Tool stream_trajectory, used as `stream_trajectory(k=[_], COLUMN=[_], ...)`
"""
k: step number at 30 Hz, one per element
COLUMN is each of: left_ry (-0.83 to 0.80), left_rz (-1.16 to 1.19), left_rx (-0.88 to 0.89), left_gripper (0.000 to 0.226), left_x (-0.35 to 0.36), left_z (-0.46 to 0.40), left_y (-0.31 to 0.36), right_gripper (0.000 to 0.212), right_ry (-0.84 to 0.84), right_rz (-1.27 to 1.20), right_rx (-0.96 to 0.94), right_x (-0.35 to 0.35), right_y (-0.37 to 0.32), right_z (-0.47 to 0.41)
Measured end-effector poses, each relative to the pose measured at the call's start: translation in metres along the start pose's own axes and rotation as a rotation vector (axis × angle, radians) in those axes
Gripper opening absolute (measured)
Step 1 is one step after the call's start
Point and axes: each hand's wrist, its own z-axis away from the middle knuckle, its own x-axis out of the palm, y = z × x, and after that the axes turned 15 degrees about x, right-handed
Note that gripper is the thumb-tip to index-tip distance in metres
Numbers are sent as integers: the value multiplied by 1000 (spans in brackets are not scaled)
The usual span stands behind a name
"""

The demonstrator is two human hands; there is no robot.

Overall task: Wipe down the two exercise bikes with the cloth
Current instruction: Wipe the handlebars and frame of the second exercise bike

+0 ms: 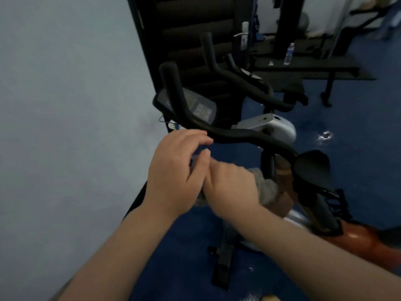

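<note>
Both hands, left and right, are pinching the cloth with curled fingers, seemingly bunching it to wipe the handlebar.

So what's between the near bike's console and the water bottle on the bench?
In the head view, the far bike's black handlebars lie between the console and the water bottle, which stands on the bench.

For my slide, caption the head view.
Both hands, left and right, hold the cloth beside the near bike's handlebar.
</note>
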Motion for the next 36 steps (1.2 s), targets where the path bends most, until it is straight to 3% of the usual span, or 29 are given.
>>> stream_trajectory(k=[1, 3, 5, 8, 10, 12, 15, 18, 22, 27, 31, 34, 36], left_ry=[-67, -157, -207, -250, -228, -200, -190, -175, -167, -114, -94, -85, -66], left_rz=[-86, -251, -397, -602, -658, -656, -620, -631, -656, -666, -677, -683, -697], left_rx=[63, 184, 291, 423, 495, 549, 575, 555, 533, 521, 537, 533, 532], left_gripper=[28, 25, 23, 33, 36, 38, 43, 45, 45, 44, 43, 42, 41], left_x=[2, 4, 6, 11, 15, 20, 31, 37, 39, 43, 44, 45, 46], left_z=[-3, -4, 0, 6, 8, 7, 6, 5, 6, 8, 8, 9, 10], left_y=[-2, -8, -15, -22, -23, -22, -20, -21, -21, -21, -22, -22, -23], right_gripper=[12, 31, 39, 35, 37, 37, 52, 61, 68, 64, 36, 43, 44], right_ry=[25, -66, -203, -351, -327, -190, 26, -72, -173, -181, -59, -101, -92], right_rz=[-95, -207, -177, -134, -225, -260, -205, -474, -514, -535, -631, -455, -487], right_rx=[-6, -41, -104, -184, -99, 36, 431, 758, 952, 999, 1178, 1054, 986], right_x=[0, -4, -12, -16, -12, -5, 10, 15, 1, 9, 8, 8, 13], right_y=[3, 27, 60, 81, 75, 70, 55, 39, 57, 56, 71, 65, 64], right_z=[7, 18, 16, -7, -14, -2, 39, 42, 0, 13, -19, -6, 6])
